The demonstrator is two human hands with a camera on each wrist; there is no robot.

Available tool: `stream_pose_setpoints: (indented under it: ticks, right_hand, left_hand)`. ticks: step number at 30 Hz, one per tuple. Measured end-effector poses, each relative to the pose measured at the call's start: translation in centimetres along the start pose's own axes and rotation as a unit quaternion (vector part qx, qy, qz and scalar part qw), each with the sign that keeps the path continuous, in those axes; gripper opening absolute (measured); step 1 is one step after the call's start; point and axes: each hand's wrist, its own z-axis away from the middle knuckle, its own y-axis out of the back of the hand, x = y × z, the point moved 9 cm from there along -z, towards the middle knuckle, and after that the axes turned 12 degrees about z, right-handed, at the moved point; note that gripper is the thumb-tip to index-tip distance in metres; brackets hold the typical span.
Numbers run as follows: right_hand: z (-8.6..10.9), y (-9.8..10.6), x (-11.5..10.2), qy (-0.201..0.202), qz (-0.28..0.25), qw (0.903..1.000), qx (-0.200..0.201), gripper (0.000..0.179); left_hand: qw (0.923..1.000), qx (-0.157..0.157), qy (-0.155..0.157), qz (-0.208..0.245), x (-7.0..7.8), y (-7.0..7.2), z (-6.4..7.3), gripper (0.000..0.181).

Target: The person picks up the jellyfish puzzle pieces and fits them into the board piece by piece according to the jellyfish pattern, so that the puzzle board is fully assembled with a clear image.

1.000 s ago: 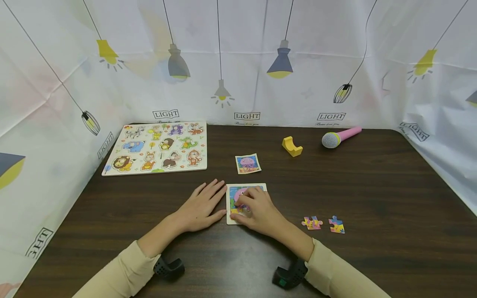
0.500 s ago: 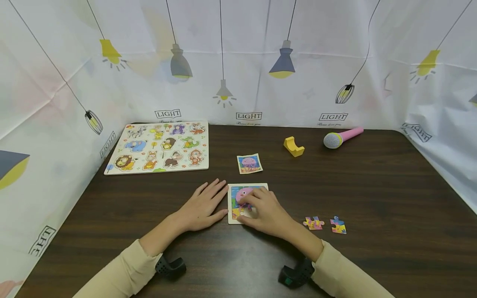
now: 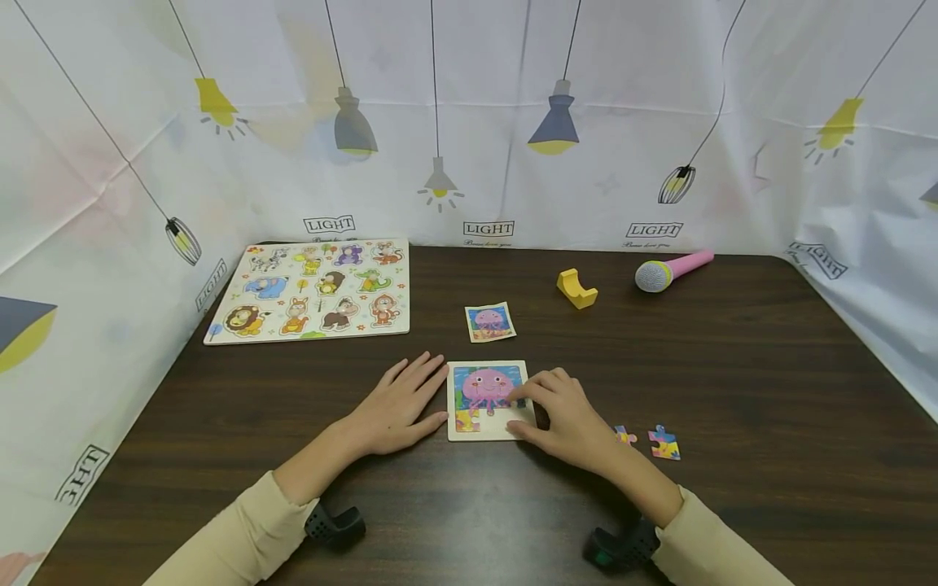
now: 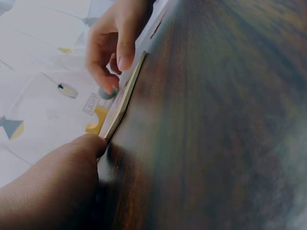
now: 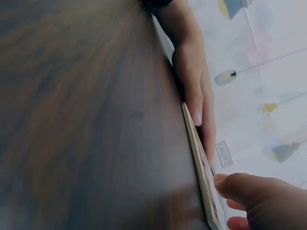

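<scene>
A small square jigsaw board (image 3: 487, 435) lies on the table; its picture shows a pink jellyfish. Pieces fill the upper part and lower left corner, and bare board shows at the lower right. My left hand (image 3: 399, 411) lies flat beside it, fingertips and thumb at its left edge. The left wrist view has that thumb (image 4: 91, 143) against the board's side. My right hand (image 3: 564, 419) hovers over the board's right edge, fingers loosely bent, with nothing seen between them. Two loose jigsaw pieces lie to its right: one piece (image 3: 625, 435) partly hidden by the wrist, another piece (image 3: 664, 443) in full view.
Behind the board lies a small jellyfish picture card (image 3: 490, 322). An animal puzzle board (image 3: 352, 329) lies at the back left. A yellow curved block (image 3: 576, 290) and a pink toy microphone (image 3: 672, 271) are at the back right. A printed white cloth (image 3: 469, 122) hangs behind the table.
My right hand has moved right, from over the middle of the board to its right edge, uncovering the jellyfish and partly covering one loose piece. My left hand has stayed in place.
</scene>
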Motion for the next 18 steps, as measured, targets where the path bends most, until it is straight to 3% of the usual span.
stream_pose_setpoints:
  ticks: [18]
  right_hand:
    - [4.1,2.6,4.7,-0.007,0.011,0.9997,0.022,0.040]
  left_hand:
    - [1.0000,-0.004,0.002,0.003,0.0,0.0,0.0,0.066]
